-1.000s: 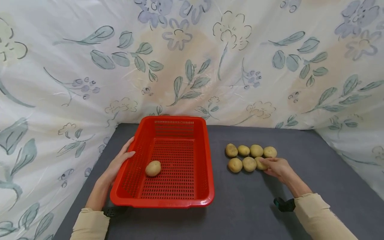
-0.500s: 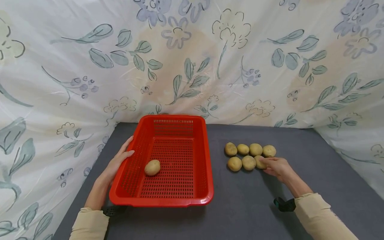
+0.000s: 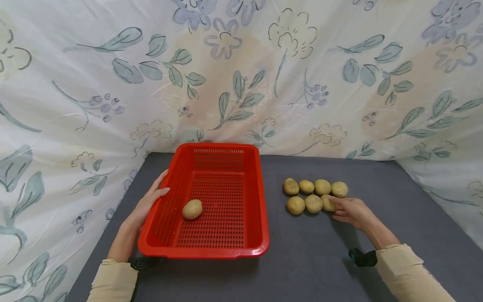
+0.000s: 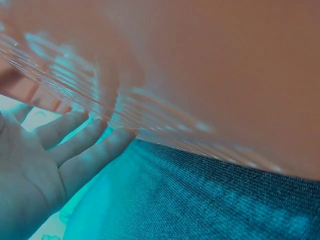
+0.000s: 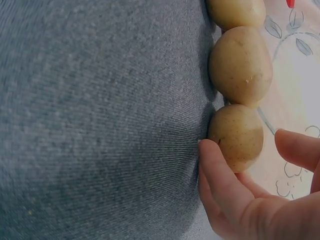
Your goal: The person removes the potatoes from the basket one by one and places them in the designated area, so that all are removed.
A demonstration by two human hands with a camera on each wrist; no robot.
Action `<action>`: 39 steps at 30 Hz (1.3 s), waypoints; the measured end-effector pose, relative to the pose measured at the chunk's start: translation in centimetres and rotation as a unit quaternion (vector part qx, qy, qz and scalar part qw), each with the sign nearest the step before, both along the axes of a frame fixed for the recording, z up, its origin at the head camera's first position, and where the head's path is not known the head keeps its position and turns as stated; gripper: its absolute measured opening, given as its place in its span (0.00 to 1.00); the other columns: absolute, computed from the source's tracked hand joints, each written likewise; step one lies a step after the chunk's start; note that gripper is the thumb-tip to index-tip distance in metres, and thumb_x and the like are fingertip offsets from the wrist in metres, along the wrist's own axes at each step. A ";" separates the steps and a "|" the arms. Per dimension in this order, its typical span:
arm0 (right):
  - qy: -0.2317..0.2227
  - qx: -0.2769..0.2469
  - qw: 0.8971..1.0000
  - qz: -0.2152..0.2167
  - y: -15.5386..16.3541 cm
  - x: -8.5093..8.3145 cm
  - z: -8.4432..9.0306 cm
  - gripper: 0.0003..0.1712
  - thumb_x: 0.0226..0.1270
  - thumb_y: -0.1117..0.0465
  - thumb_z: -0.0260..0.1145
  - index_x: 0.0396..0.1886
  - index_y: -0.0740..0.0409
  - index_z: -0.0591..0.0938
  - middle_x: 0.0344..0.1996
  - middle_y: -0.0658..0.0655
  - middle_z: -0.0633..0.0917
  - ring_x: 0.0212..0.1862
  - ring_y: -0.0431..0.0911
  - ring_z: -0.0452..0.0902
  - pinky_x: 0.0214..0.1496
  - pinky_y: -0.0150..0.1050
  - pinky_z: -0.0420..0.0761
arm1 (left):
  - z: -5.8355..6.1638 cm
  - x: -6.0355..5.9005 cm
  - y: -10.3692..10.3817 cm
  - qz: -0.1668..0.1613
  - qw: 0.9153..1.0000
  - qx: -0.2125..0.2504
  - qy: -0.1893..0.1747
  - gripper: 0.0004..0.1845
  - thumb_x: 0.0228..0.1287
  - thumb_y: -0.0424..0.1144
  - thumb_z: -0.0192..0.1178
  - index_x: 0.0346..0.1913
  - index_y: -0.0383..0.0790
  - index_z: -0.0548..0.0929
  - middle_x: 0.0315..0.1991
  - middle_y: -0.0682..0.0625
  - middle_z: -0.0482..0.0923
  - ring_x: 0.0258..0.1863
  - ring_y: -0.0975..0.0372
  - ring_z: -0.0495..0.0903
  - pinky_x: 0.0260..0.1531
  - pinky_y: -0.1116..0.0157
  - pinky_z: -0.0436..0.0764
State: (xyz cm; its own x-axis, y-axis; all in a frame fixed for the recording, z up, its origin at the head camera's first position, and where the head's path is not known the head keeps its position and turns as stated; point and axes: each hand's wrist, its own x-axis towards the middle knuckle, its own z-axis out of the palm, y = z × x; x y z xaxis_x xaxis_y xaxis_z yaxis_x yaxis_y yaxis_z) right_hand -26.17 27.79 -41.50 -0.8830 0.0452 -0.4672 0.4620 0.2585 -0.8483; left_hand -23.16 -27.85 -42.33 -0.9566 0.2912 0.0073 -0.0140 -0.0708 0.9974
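Note:
A red slotted basket [image 3: 260, 218] stands on the grey table with one potato [image 3: 192, 209] inside it. My left hand [image 3: 151, 201] rests flat against the basket's left wall, fingers straight [image 4: 85, 150]. To the right of the basket, several potatoes [image 3: 305, 195] lie in two rows. My right hand [image 3: 349, 208] is at the right end of the near row. Its thumb [image 5: 220, 175] touches the end potato [image 5: 236, 137] low on its side. A finger [image 5: 297, 147] arches over the potato with a small gap showing.
Floral cloth [image 3: 241, 75] hangs behind the table and down both of its sides. Bare grey tabletop [image 3: 313, 251] lies in front of the potatoes and to their right. A dark wrist strap [image 3: 362, 256] shows at my right cuff.
My right hand has edged slightly along the table and stays at the same end potato. The left hand, the basket and the potato inside it have not moved.

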 end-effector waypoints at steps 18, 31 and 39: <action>0.000 0.029 0.997 0.071 2.5 -0.4 3.2 0.44 0.77 0.46 0.41 0.71 0.77 0.39 0.61 0.81 0.55 0.56 0.66 0.64 0.54 0.52 0.74 | 0.0 -0.1 0.2 -0.001 1.000 0.001 0.001 0.33 0.77 0.44 0.41 0.76 0.57 0.38 0.71 0.41 0.45 0.55 0.55 0.69 0.44 0.59 0.77; 0.045 0.030 0.991 0.120 1.0 -2.4 6.8 0.52 0.71 0.33 0.35 0.73 0.72 0.41 0.68 0.80 0.47 0.68 0.69 0.48 0.59 0.55 0.69 | 0.0 0.2 0.2 0.005 1.000 0.001 -0.005 0.34 0.76 0.44 0.42 0.76 0.57 0.38 0.71 0.41 0.45 0.57 0.54 0.66 0.46 0.58 0.76; 0.055 0.010 0.987 0.152 -1.5 -3.7 8.8 0.48 0.73 0.36 0.36 0.74 0.70 0.42 0.69 0.77 0.48 0.68 0.68 0.49 0.60 0.57 0.66 | 0.2 0.2 0.3 0.002 1.000 0.008 -0.005 0.33 0.77 0.44 0.41 0.76 0.57 0.38 0.71 0.40 0.45 0.56 0.54 0.68 0.45 0.58 0.77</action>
State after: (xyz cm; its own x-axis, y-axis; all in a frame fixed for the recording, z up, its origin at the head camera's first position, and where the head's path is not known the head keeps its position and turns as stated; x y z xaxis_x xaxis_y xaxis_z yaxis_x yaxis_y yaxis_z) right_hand -29.91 26.29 -32.74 -0.9026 -0.2216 -0.3692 0.2658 0.3879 -0.8826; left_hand -22.99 -27.57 -42.16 -0.9579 0.2869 0.0013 -0.0244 -0.0860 0.9960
